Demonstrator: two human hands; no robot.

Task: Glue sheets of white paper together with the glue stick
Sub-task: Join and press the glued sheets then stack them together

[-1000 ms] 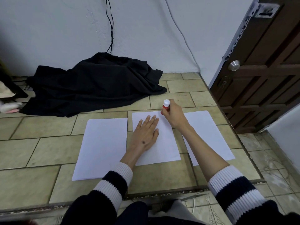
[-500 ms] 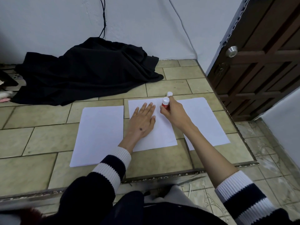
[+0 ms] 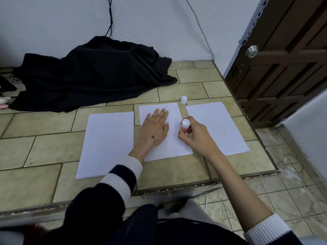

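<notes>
Pressing flat left hand [image 3: 155,129], right hand [image 3: 196,137] fisted

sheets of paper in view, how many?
3. Left sheet lies alone; middle sheet is under the flat left hand; right sheet lies beyond the right hand. Stacked sheets underneath can't be ruled out.

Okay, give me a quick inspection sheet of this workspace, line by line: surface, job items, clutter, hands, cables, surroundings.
Surface: tiled platform, raised above the floor.
Job's things: three white sheets lie flat, left sheet, middle sheet, right sheet; glue stick over the middle sheet; white cap stands beyond the sheets.
Clutter: black cloth heaped by the wall.
Grippers: left hand flat on the middle sheet; right hand grips the glue stick.
Cables: black cable and white cable on the wall.
Surroundings: wooden door with metal knob.
</notes>
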